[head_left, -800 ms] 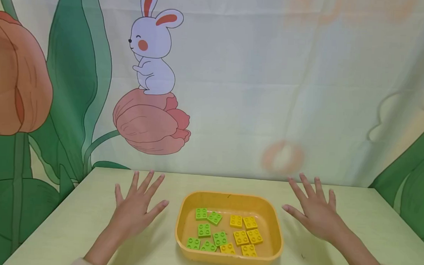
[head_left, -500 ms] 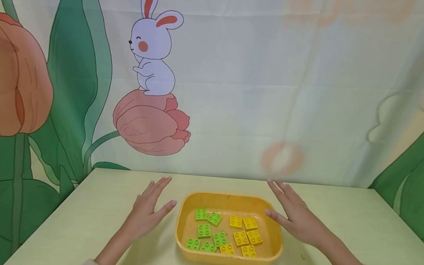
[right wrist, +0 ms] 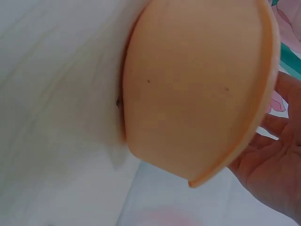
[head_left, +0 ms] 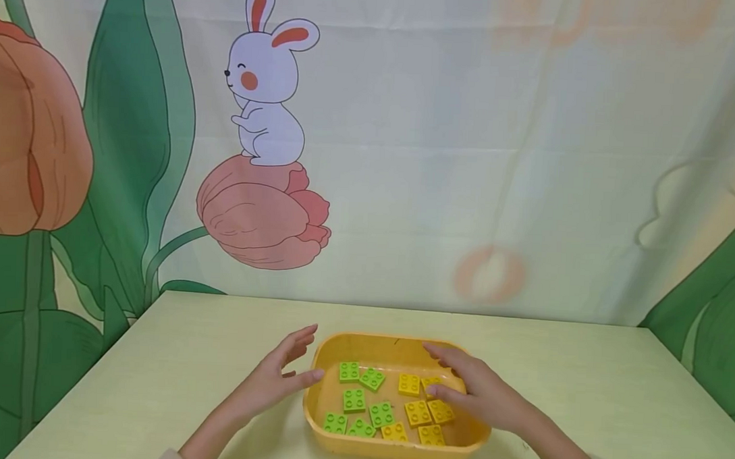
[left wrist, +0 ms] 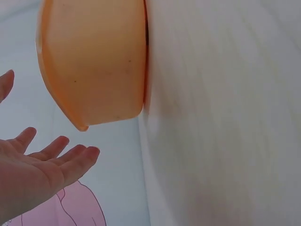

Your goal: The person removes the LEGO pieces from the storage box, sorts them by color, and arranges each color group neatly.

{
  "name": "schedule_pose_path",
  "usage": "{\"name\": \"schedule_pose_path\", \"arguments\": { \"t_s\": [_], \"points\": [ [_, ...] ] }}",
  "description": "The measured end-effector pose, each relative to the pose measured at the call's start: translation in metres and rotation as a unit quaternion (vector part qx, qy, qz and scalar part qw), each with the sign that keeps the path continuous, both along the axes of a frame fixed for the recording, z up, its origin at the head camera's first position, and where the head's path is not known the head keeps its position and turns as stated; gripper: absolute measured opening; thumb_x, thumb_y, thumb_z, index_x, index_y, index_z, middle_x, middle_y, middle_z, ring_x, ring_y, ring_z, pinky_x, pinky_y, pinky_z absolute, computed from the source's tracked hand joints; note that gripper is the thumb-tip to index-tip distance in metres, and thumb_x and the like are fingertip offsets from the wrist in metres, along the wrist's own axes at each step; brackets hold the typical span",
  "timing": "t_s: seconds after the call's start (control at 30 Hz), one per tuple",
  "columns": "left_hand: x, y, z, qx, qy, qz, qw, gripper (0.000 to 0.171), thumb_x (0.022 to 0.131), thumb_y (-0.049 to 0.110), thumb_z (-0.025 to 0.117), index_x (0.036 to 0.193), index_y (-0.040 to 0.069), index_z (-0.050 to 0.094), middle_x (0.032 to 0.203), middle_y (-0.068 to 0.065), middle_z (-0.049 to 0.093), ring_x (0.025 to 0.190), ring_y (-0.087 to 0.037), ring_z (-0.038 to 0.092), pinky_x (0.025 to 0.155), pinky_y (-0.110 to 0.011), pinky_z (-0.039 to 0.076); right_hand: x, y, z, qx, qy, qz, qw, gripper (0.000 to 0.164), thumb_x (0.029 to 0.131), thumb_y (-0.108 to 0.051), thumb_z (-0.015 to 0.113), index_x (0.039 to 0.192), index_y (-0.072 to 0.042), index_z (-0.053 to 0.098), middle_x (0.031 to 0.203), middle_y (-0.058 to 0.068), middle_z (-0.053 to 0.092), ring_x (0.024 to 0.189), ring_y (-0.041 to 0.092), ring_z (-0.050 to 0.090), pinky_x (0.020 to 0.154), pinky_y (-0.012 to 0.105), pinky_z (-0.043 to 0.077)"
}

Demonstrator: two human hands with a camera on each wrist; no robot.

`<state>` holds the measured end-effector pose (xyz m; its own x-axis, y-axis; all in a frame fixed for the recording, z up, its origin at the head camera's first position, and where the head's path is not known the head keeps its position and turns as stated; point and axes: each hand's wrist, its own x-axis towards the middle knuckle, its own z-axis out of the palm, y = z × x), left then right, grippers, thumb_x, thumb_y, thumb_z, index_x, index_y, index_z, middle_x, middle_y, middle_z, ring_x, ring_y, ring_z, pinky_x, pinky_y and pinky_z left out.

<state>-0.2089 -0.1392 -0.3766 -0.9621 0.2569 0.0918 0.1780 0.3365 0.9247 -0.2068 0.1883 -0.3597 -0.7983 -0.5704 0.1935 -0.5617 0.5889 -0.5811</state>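
Observation:
A yellow plastic tray sits on the table and holds several loose toy building bricks. Green bricks lie in its left half, yellow bricks mostly in the right. My left hand is at the tray's left side, fingers loosely bent, thumb tip by the rim. Over the right end reaches my right hand, thumb and fingers apart, hiding part of the rim and a yellow brick. In the left wrist view a gap shows between my hand and the tray wall. Neither hand holds anything.
The pale table extends to both sides of the tray. Behind its far edge hangs a curtain printed with a rabbit and tulips.
Both hands have come inward from either side toward the tray, the right one now over its end. Their spread fingers have drawn together and bent slightly. Tray and bricks have stayed put.

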Motion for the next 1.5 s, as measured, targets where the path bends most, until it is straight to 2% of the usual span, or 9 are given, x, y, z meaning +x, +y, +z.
{"name": "schedule_pose_path", "arguments": {
  "t_s": [0.13, 0.3, 0.43, 0.67, 0.83, 0.97, 1.17, 1.37, 1.5],
  "points": [
    [-0.001, 0.001, -0.001, 0.019, -0.023, -0.026, 0.9992, 0.069, 0.079, 0.027, 0.071, 0.138, 0.017, 0.037, 0.14, -0.02, 0.036, 0.127, -0.041, 0.034, 0.094, -0.053, 0.038, -0.006, -0.003, -0.008, 0.004, -0.029, 0.024, 0.999, 0.057, 0.089, -0.031, 0.057, 0.133, 0.002, 0.042, 0.124, 0.02, 0.052, 0.107, 0.035, 0.053, 0.088, 0.049, 0.044],
    [-0.002, 0.003, -0.001, 0.037, -0.051, -0.019, 0.9978, 0.069, 0.076, 0.022, 0.073, 0.136, 0.013, 0.04, 0.139, -0.022, 0.035, 0.124, -0.042, 0.038, 0.092, -0.05, 0.042, -0.012, -0.006, -0.012, 0.017, -0.053, 0.05, 0.997, 0.052, 0.087, -0.023, 0.061, 0.128, 0.005, 0.047, 0.113, 0.017, 0.059, 0.101, 0.032, 0.056, 0.085, 0.047, 0.046],
    [-0.004, 0.001, -0.003, 0.056, -0.069, -0.028, 0.9956, 0.067, 0.077, 0.012, 0.071, 0.136, 0.009, 0.039, 0.14, -0.024, 0.032, 0.123, -0.043, 0.038, 0.093, -0.05, 0.041, -0.014, -0.01, -0.011, 0.047, -0.06, 0.049, 0.996, 0.045, 0.084, -0.019, 0.065, 0.121, 0.003, 0.054, 0.103, 0.009, 0.063, 0.093, 0.025, 0.058, 0.082, 0.042, 0.049],
    [-0.008, -0.005, -0.008, 0.065, -0.093, -0.102, 0.9882, 0.065, 0.081, 0.002, 0.064, 0.137, -0.002, 0.032, 0.14, -0.028, 0.028, 0.123, -0.046, 0.035, 0.094, -0.044, 0.042, -0.017, -0.015, -0.014, 0.106, -0.051, 0.055, 0.992, 0.035, 0.079, -0.013, 0.069, 0.11, 0.002, 0.063, 0.098, 0.006, 0.067, 0.089, 0.016, 0.06, 0.078, 0.031, 0.05],
    [-0.009, -0.006, -0.009, 0.085, -0.118, -0.134, 0.9803, 0.063, 0.083, -0.002, 0.06, 0.137, -0.007, 0.028, 0.14, -0.029, 0.026, 0.124, -0.046, 0.033, 0.093, -0.041, 0.044, -0.017, -0.019, -0.015, 0.126, -0.048, 0.053, 0.989, 0.034, 0.074, -0.008, 0.072, 0.105, 0.001, 0.066, 0.099, 0.005, 0.068, 0.089, 0.015, 0.061, 0.078, 0.028, 0.05],
    [-0.008, -0.005, -0.008, 0.091, -0.138, -0.136, 0.9768, 0.062, 0.083, -0.004, 0.059, 0.137, -0.007, 0.029, 0.141, -0.029, 0.025, 0.125, -0.045, 0.033, 0.091, -0.039, 0.045, -0.017, -0.022, -0.015, 0.147, -0.04, 0.055, 0.987, 0.036, 0.069, -0.004, 0.073, 0.104, 0.0, 0.067, 0.097, 0.003, 0.068, 0.089, 0.013, 0.061, 0.077, 0.026, 0.05],
    [-0.009, -0.004, -0.008, 0.092, -0.146, -0.136, 0.9755, 0.061, 0.082, -0.004, 0.059, 0.136, -0.007, 0.031, 0.141, -0.029, 0.026, 0.124, -0.044, 0.035, 0.09, -0.038, 0.046, -0.02, -0.024, -0.018, 0.172, -0.005, 0.079, 0.982, 0.033, 0.069, -0.008, 0.076, 0.101, -0.002, 0.069, 0.093, 0.0, 0.068, 0.081, 0.005, 0.057, 0.075, 0.023, 0.049],
    [-0.01, -0.005, -0.009, 0.1, -0.15, -0.14, 0.9735, 0.062, 0.082, -0.004, 0.058, 0.136, -0.008, 0.03, 0.141, -0.029, 0.026, 0.125, -0.043, 0.034, 0.09, -0.037, 0.046, -0.022, -0.026, -0.021, 0.175, 0.009, 0.087, 0.981, 0.031, 0.07, -0.011, 0.076, 0.099, -0.003, 0.07, 0.089, -0.001, 0.068, 0.072, 0.001, 0.051, 0.07, 0.021, 0.047],
    [-0.01, -0.005, -0.01, 0.1, -0.151, -0.142, 0.9732, 0.062, 0.082, -0.004, 0.058, 0.137, -0.009, 0.029, 0.141, -0.029, 0.025, 0.125, -0.044, 0.033, 0.09, -0.037, 0.046, -0.022, -0.023, -0.018, 0.159, -0.002, 0.086, 0.984, 0.029, 0.07, -0.011, 0.076, 0.098, -0.004, 0.071, 0.09, -0.001, 0.068, 0.078, 0.003, 0.055, 0.072, 0.022, 0.048]
  ]
}}
